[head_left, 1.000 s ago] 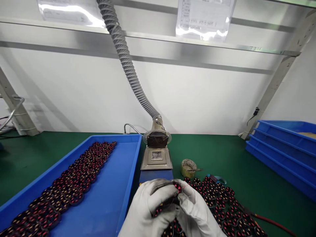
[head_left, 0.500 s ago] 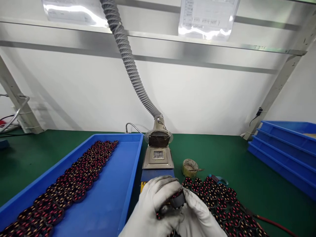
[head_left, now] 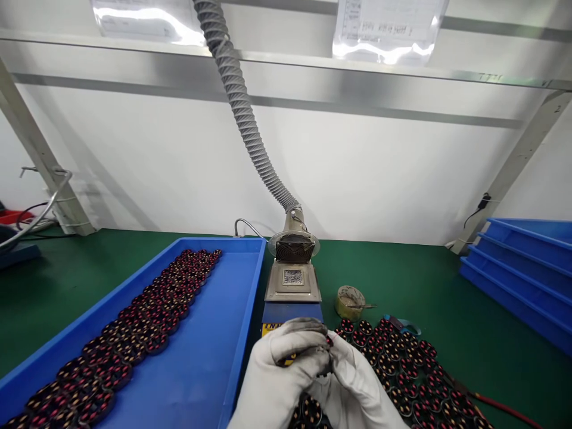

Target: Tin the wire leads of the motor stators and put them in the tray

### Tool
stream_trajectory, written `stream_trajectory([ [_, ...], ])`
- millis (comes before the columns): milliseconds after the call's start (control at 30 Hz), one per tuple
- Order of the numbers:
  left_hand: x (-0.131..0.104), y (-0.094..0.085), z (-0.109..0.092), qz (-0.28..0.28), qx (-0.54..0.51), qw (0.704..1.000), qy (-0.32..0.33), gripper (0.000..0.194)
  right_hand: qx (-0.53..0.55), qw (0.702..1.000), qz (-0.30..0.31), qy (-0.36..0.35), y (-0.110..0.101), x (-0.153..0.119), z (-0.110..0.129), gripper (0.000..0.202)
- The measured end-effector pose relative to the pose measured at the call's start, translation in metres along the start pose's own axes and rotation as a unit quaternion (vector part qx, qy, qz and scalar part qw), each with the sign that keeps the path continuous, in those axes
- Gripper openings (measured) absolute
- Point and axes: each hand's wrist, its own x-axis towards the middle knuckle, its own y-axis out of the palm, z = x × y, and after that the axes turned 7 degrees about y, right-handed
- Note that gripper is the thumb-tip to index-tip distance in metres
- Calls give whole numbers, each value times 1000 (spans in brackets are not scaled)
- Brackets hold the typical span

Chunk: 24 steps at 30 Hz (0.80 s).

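My left hand point(head_left: 283, 369), in a white glove with blackened fingertips, is curled closed around a small round black part point(head_left: 325, 368). My right hand point(head_left: 357, 375), gloved too, pinches the same part from the other side. Fingers hide most of it; only dark bits show between them. Below and to the right lie several like parts point(head_left: 402, 363), black rings with red and tan marks, spread on the green tabletop. More of these rings point(head_left: 156, 310) fill the left half of a long blue tray point(head_left: 214, 333).
Behind my hands stands a metal hot-plate-like device point(head_left: 292, 286) under a grey flexible duct point(head_left: 250, 125). Right of it sit a yellowish tin point(head_left: 350, 302) with a thin tool and a blue strap point(head_left: 404, 325). Stacked blue trays point(head_left: 522, 268) stand at far right; a red-handled tool point(head_left: 496, 405) lies nearby.
The round part has turned and sunk between my fingers, so less of its black side shows. My hands have closed nearer together. The whole view has shifted slightly.
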Motion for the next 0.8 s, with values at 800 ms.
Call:
stream_trajectory([
  [800, 0, -13, -1, -131, -71, 987, 53, 2, 153, 970, 92, 164, 5, -11, 5, 37],
])
